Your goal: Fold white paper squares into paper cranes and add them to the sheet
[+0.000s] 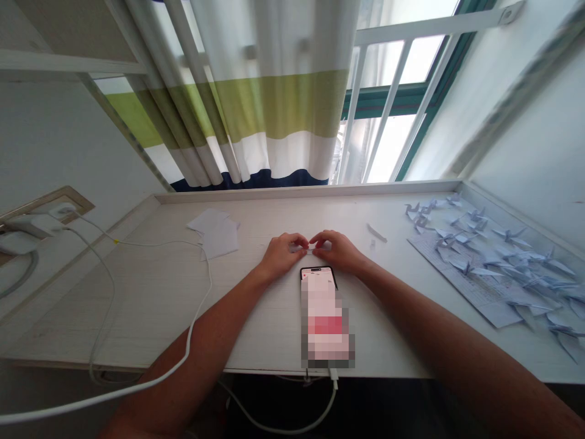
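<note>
Close together at the middle of the white desk (256, 213), my left hand (286, 253) and my right hand (336, 250) pinch a small piece of white folded paper (311, 250) between their fingertips. Most of that paper is hidden by the fingers, so its shape is unclear. Just in front of the hands lies a phone (322, 305) with a lit, partly blurred screen, plugged into a white cable. Several loose white paper sheets (214, 235) rest to the left of my left hand. Right of my right hand are thin paper scraps (377, 233).
Many folded paper cranes (475, 268) crowd the right side, some on a printed sheet (484, 305). A white charging cable (205, 292) runs from plugs (41, 222) at the left wall across my left forearm. Behind the desk's raised rim hang curtains (283, 103) beside a barred window.
</note>
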Available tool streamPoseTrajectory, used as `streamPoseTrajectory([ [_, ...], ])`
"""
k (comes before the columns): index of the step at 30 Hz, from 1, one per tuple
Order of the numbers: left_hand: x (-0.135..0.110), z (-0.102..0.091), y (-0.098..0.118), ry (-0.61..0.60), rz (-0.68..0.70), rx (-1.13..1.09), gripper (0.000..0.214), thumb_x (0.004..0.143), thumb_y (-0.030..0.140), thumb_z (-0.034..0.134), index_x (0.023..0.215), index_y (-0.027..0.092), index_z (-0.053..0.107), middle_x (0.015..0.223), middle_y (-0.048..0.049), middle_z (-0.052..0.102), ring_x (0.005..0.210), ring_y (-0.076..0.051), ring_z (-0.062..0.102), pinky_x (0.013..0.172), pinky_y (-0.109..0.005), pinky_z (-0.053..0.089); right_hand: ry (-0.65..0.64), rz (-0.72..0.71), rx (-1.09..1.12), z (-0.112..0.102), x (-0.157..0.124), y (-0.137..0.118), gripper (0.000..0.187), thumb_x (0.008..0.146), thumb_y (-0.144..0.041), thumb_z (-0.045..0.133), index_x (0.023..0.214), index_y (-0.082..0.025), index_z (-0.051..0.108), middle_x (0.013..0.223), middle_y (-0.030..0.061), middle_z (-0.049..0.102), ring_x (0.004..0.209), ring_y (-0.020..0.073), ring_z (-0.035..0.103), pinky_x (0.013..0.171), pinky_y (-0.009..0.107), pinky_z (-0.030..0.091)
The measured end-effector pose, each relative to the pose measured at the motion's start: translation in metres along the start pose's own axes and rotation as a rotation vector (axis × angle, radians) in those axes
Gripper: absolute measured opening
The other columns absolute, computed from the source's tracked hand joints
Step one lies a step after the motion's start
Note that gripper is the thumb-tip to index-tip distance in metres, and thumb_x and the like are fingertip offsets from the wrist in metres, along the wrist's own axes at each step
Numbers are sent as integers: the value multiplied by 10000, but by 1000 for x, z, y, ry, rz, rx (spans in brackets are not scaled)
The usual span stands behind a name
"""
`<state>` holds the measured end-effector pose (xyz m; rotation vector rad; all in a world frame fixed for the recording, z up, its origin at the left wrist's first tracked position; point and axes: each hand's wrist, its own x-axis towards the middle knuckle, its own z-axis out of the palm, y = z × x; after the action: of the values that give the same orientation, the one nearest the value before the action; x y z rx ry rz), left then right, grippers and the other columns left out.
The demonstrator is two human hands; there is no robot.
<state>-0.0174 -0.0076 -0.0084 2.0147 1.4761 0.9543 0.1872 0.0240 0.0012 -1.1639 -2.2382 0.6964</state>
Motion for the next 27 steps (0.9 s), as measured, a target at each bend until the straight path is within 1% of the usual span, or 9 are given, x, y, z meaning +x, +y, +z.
streamPoseTrajectory([
  [2,0,1,-2,11,-22,13,162,794,220,740,942,271,782,977,-8,758,936,-199,687,928,-341,518,-8,23,2,2,0,0,189,836,-167,705,1014,-205,758,929,46,714,878,198,660,825,317,496],
  [4,1,2,-5,13,-1,26,177,810,221,737,965,284,795,984,-12,766,952,-202,679,932,-343,515,-6,15,-16,4,0,0,149,845,-177,701,971,-198,778,943,63,702,881,204,662,827,320,501],
  [10,-2,0,-5,-60,197,169,165,916,250,656,961,312,802,1058,4,779,1025,-210,634,939,-377,477,0,-85,-54,3,-6,7,127,883,-243,688,936,-229,802,1002,73,714,987,248,653,935,372,487],
  [13,-6,-4,2,-97,288,334,194,947,245,606,999,294,787,1108,-4,767,1073,-219,620,932,-402,433,10,-83,-45,-1,-7,11,137,875,-260,697,956,-234,805,1013,76,708,979,248,657,935,382,496],
  [16,-9,-7,8,-115,390,493,201,948,238,587,1027,264,770,1138,-21,755,1135,-252,594,958,-446,377,-12,-98,-37,-6,-6,14,164,879,-224,671,974,-231,804,1030,83,699,975,245,662,936,391,507],
  [18,-10,-8,8,-100,403,515,195,953,261,586,1029,256,766,1140,-26,753,1146,-254,591,954,-442,366,-24,-112,-38,-9,-6,15,185,883,-192,641,967,-227,803,1037,86,699,984,245,664,946,400,510],
  [23,-6,-6,3,-101,384,453,202,966,370,606,1010,247,760,1102,-28,764,1075,-219,633,917,-401,380,-29,-130,-30,-14,-7,15,240,861,-124,609,987,-220,790,1059,86,718,1009,251,671,972,421,516],
  [25,-4,-5,2,-107,391,451,203,975,353,592,995,234,756,1067,-39,767,1041,-224,641,900,-397,388,-10,-105,3,-15,-7,14,293,851,-81,580,1023,-218,775,1052,77,738,1009,244,679,983,425,514],
  [27,-3,-3,2,-93,377,437,226,995,314,548,984,212,750,1029,-65,765,1001,-233,645,879,-394,401,44,-58,73,-16,-7,13,300,867,-93,571,1073,-212,755,1051,74,753,1012,237,687,991,427,514],
])
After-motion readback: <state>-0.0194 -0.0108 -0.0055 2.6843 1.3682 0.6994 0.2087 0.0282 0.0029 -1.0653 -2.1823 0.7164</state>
